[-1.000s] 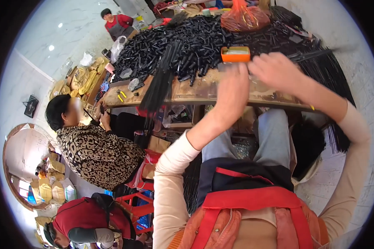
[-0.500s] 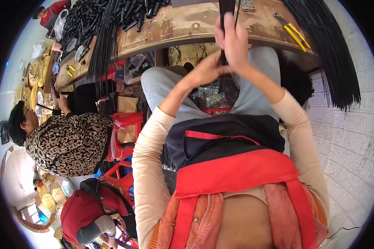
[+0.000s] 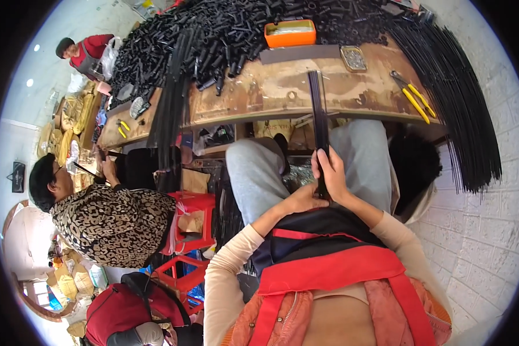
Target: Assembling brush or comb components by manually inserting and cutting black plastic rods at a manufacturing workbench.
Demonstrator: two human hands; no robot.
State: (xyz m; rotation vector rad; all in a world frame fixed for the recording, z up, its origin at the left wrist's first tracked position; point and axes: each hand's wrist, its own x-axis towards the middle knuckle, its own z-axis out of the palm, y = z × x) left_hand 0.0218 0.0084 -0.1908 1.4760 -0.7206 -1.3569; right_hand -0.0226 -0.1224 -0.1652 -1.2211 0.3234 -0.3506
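A slim bundle of long black rods (image 3: 319, 115) stands up from my lap, its far end over the front of the wooden table. Lower on it, close to my apron, my left hand (image 3: 304, 200) is closed round the near end. My right hand (image 3: 333, 173) wraps the bundle just above, its fingers pressed along the right side. One or two rods stand slightly apart at the far end. Between my knees lies some crumpled shiny material (image 3: 297, 176), partly hidden by my hands.
Black tubes (image 3: 213, 34) are heaped along the table (image 3: 242, 101). Nearby are an orange box (image 3: 290, 34), a small tray of silvery bits (image 3: 353, 64) and yellow-handled pliers (image 3: 414, 98). Long black rods (image 3: 467, 115) hang over the right edge. A co-worker (image 3: 109, 219) sits at left.
Both hands have come down from the table edge toward my lap with the rods, my right hand sliding or lowering most. The view has tilted up, showing more of the table.
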